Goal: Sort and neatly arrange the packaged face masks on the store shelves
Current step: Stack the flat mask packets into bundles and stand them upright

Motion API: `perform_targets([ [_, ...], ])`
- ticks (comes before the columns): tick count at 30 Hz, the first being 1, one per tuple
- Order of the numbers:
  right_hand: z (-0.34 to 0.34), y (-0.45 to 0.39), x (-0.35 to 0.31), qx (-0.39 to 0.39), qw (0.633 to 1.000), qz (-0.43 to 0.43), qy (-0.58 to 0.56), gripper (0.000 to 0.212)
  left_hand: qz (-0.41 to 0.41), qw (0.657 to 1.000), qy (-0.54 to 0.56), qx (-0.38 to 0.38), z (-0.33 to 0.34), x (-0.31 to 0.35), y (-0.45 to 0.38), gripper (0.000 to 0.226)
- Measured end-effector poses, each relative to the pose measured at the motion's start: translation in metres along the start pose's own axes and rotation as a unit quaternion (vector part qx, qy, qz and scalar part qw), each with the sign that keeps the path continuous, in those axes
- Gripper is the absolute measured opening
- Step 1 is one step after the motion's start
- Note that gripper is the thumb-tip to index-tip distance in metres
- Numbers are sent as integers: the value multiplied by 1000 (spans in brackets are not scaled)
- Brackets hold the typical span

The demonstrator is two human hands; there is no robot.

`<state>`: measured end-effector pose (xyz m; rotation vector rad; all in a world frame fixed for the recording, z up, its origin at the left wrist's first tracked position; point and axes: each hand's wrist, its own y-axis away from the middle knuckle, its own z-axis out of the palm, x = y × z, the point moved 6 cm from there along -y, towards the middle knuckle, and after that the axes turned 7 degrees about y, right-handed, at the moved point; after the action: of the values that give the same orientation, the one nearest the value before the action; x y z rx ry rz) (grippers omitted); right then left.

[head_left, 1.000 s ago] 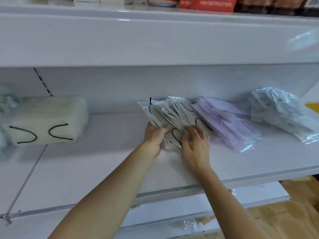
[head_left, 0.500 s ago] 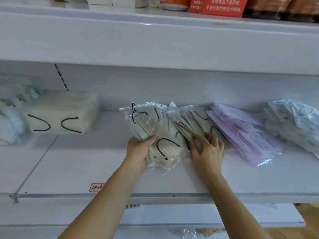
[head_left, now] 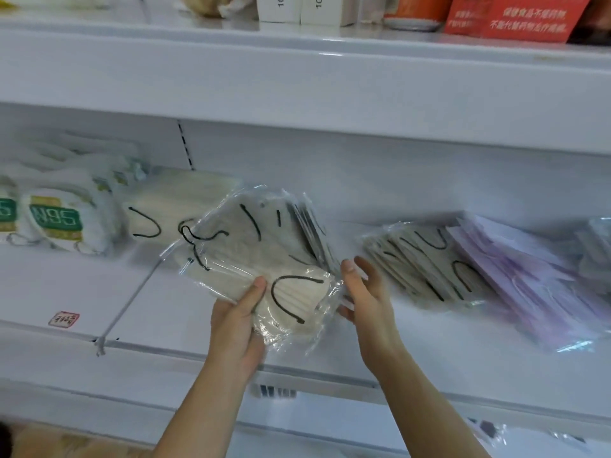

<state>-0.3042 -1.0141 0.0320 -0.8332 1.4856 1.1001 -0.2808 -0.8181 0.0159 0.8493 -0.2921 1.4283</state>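
My left hand (head_left: pixel 236 328) grips a clear bag of cream masks with black ear loops (head_left: pixel 261 256), lifted off the white shelf (head_left: pixel 429 358) and tilted. My right hand (head_left: pixel 370 297) hovers at the bag's right edge, fingers spread, holding nothing. A second batch of cream masks (head_left: pixel 426 259) lies fanned on the shelf to the right, beside a pack of lilac masks (head_left: pixel 529 276). Behind the lifted bag, a stacked pack of cream masks (head_left: pixel 165 206) rests at the shelf's back left.
White packs with green N95 labels (head_left: pixel 59 223) sit at far left, past a thin shelf divider (head_left: pixel 129 302). Clear-wrapped packs (head_left: pixel 598 246) lie at the far right edge. The upper shelf carries white boxes (head_left: pixel 297 8) and a red box (head_left: pixel 515 14). A red price tag (head_left: pixel 63 319) sticks on the shelf.
My left hand lifted one bag of cream masks off the shelf and carried it leftward. My right hand let go of the remaining batch and moved beside the bag.
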Motion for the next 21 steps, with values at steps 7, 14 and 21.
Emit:
perform_targets([
  [7, 10, -17, -7, 31, 994, -1, -108, 18, -43, 998, -15, -44, 18, -10, 6, 35],
  [14, -34, -20, -26, 176, 964, -169, 107, 21, -169, 985, -17, -21, 23, -37, 3, 41],
  [21, -68, -4, -43, 204, 898, -296, 255, 20, -165, 982, -73, -50, 52, -63, 13, 34],
])
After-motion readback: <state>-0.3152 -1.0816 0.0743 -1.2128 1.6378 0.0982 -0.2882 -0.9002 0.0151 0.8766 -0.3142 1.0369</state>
